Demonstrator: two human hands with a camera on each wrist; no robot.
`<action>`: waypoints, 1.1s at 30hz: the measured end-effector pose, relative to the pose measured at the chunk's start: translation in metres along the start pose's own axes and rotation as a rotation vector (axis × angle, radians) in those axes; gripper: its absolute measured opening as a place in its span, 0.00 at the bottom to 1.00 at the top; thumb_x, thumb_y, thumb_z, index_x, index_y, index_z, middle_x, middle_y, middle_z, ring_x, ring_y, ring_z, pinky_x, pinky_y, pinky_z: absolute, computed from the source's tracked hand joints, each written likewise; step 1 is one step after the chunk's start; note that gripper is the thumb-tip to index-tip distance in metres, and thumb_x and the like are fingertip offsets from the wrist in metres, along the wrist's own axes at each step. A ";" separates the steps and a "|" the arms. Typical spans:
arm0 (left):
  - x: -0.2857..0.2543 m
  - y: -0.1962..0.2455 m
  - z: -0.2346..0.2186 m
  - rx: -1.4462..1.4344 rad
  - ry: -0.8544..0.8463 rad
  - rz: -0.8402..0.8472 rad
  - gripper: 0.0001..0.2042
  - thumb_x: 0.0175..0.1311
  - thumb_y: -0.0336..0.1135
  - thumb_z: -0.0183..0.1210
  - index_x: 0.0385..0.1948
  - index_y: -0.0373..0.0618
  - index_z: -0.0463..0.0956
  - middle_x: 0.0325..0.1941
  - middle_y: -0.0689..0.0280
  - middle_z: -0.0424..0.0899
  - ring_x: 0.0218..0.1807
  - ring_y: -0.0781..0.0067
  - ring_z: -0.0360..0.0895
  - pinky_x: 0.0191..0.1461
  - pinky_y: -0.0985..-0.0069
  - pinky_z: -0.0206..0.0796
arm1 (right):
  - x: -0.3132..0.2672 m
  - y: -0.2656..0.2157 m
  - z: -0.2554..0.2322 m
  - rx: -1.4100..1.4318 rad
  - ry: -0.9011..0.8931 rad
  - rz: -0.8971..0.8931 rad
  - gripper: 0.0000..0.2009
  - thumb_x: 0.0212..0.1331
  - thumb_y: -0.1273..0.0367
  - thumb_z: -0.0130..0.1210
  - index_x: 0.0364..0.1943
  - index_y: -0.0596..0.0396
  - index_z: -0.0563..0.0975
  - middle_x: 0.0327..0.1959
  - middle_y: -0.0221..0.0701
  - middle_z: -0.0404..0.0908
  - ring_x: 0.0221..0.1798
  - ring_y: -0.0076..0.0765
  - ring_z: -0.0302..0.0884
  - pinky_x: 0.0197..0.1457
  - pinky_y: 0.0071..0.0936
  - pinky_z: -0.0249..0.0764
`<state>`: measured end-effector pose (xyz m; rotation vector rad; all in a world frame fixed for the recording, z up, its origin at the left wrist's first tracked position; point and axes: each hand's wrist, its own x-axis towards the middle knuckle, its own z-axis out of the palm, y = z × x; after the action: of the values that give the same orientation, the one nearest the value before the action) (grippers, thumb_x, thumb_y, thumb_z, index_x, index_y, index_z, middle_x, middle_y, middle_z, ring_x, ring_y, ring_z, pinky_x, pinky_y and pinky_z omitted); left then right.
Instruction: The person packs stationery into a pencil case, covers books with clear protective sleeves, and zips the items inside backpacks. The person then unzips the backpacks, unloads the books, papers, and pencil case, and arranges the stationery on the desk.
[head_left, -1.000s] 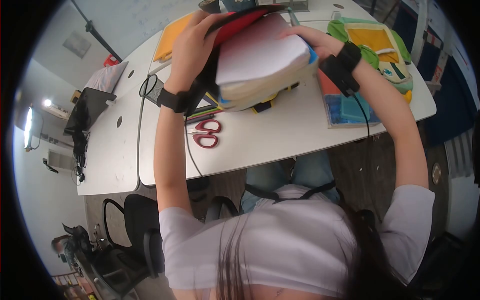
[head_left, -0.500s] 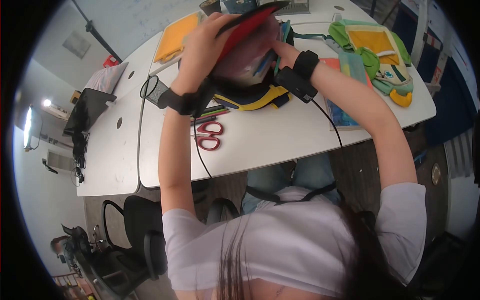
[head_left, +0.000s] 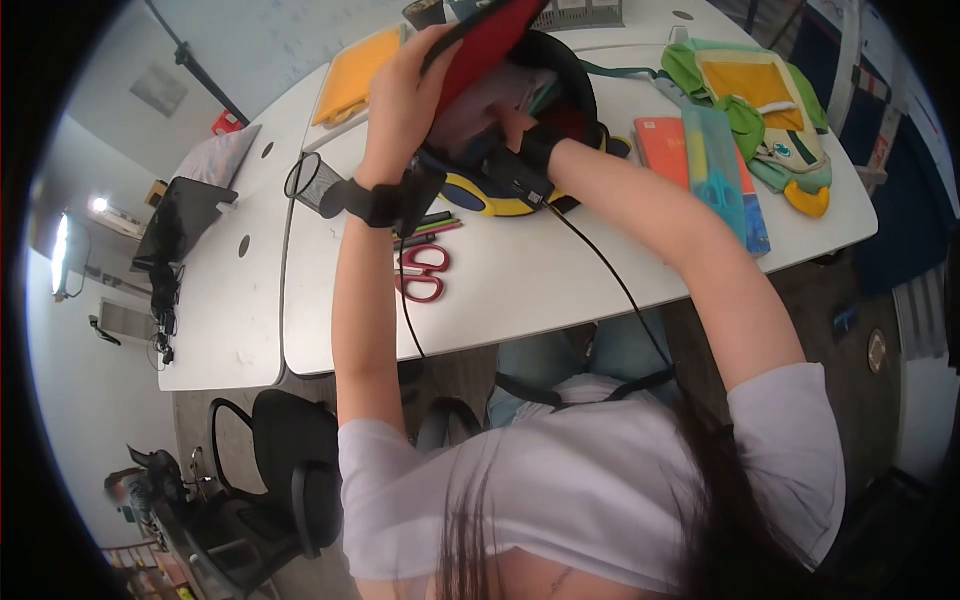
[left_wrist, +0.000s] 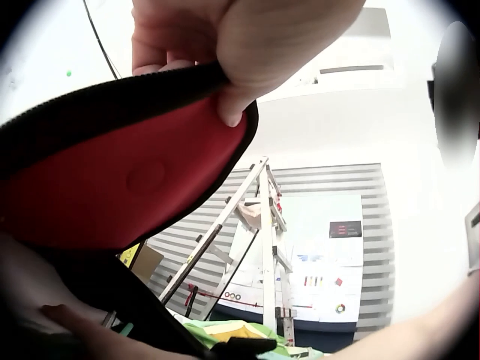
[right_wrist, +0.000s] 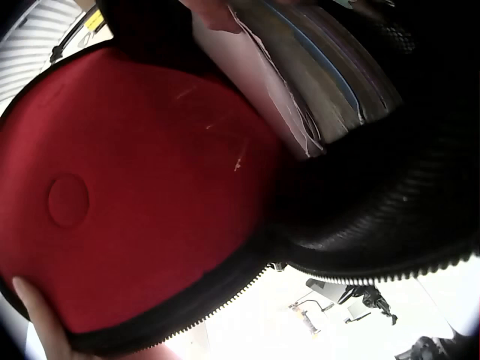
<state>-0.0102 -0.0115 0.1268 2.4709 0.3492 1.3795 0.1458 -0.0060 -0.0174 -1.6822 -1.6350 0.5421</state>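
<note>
A dark backpack (head_left: 577,85) with a red lining and yellow-and-navy trim stands unzipped on the table. My left hand (head_left: 408,95) grips the rim of its raised flap (head_left: 480,58), thumb on the red inner side and fingers behind. Inside the bag sits a thick stack of papers and books (right_wrist: 300,71), with white sheets at one face. My right hand (head_left: 517,130) reaches into the opening and holds the stack at its edge, fingers (right_wrist: 216,15) against the white sheets. The bag partly hides this hand. Slim pens or tools (head_left: 543,97) show beside the stack.
Red-handled scissors (head_left: 422,275) and several pencils (head_left: 435,227) lie before the bag, a mesh pen cup (head_left: 315,183) to the left. Rightward are an orange-and-blue book (head_left: 660,145), a teal pouch (head_left: 715,170) and a green-and-yellow backpack (head_left: 755,100). A yellow folder (head_left: 358,75) lies behind.
The stack, held in the air before, has gone down into the bag. My right hand moved left and into the opening with it. My left hand keeps the flap raised, tilted further up.
</note>
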 end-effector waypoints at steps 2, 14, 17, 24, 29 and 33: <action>0.001 0.007 0.000 0.122 -0.090 -0.007 0.11 0.59 0.32 0.51 0.42 0.46 0.74 0.34 0.54 0.78 0.36 0.51 0.74 0.39 0.73 0.67 | 0.011 0.020 0.006 0.066 -0.039 -0.005 0.33 0.36 0.74 0.61 0.54 0.57 0.63 0.49 0.44 0.70 0.52 0.45 0.67 0.50 0.32 0.69; 0.004 -0.001 0.002 0.163 -0.060 -0.006 0.11 0.61 0.33 0.51 0.42 0.40 0.72 0.22 0.60 0.74 0.22 0.73 0.67 0.30 0.81 0.62 | -0.036 -0.032 -0.019 0.782 0.184 0.647 0.17 0.57 0.57 0.49 0.43 0.54 0.70 0.35 0.31 0.71 0.21 0.28 0.62 0.19 0.27 0.60; 0.006 0.001 0.000 0.171 -0.078 -0.040 0.11 0.61 0.33 0.51 0.43 0.40 0.72 0.22 0.59 0.75 0.22 0.71 0.68 0.30 0.81 0.62 | -0.037 -0.020 -0.028 0.931 0.300 0.598 0.13 0.53 0.62 0.49 0.37 0.57 0.72 0.30 0.36 0.73 0.24 0.35 0.68 0.26 0.30 0.65; 0.000 -0.011 0.012 0.170 0.008 0.162 0.11 0.60 0.33 0.52 0.43 0.41 0.73 0.23 0.57 0.76 0.22 0.70 0.70 0.32 0.79 0.64 | 0.048 0.023 -0.015 -0.057 0.210 -0.351 0.29 0.29 0.78 0.57 0.48 0.55 0.72 0.46 0.46 0.75 0.53 0.46 0.70 0.55 0.28 0.67; -0.019 -0.004 0.000 0.128 -0.108 -0.005 0.14 0.55 0.30 0.56 0.45 0.43 0.72 0.35 0.59 0.79 0.34 0.67 0.75 0.38 0.78 0.65 | 0.045 0.003 -0.011 0.249 0.194 -0.434 0.39 0.29 0.79 0.59 0.58 0.51 0.62 0.56 0.39 0.66 0.62 0.41 0.59 0.65 0.29 0.57; -0.060 -0.019 -0.004 0.174 -0.180 -0.066 0.23 0.51 0.28 0.59 0.52 0.46 0.66 0.49 0.58 0.71 0.43 0.65 0.72 0.45 0.75 0.65 | -0.014 -0.042 -0.043 -0.701 0.106 -0.429 0.29 0.46 0.75 0.53 0.58 0.49 0.62 0.56 0.37 0.67 0.61 0.37 0.61 0.65 0.29 0.57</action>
<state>-0.0454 -0.0139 0.0748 2.6724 0.5248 1.1340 0.1473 -0.0307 0.0395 -1.6873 -2.1707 -0.3719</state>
